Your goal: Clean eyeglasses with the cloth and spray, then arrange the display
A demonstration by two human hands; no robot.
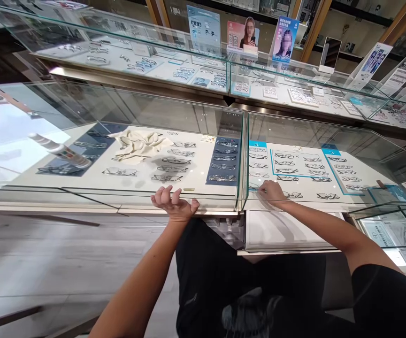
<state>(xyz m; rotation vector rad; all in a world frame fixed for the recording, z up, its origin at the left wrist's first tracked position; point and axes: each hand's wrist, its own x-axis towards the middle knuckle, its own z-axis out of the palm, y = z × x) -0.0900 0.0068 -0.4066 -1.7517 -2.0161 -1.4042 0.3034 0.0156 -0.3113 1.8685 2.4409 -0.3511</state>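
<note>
My right hand [272,191] reaches into the right-hand glass display case, its fingers pinched at a pair of eyeglasses [254,187] at the case's near left corner. Several more glasses lie in rows around it, one pair [292,195] just right of my wrist. My left hand [173,202] rests on the front glass edge of the left case, its fingers apart and bent, holding nothing. Beyond it lie glasses in a column [167,178] and a crumpled cream cloth [141,144].
Below my right forearm a white drawer [287,230] stands pulled out. An upright glass divider [244,162] separates the two cases. Behind them runs a second glass counter [174,77] with more eyewear and upright advertising cards [285,40]. A dark glasses tray [223,162] lies beside the divider.
</note>
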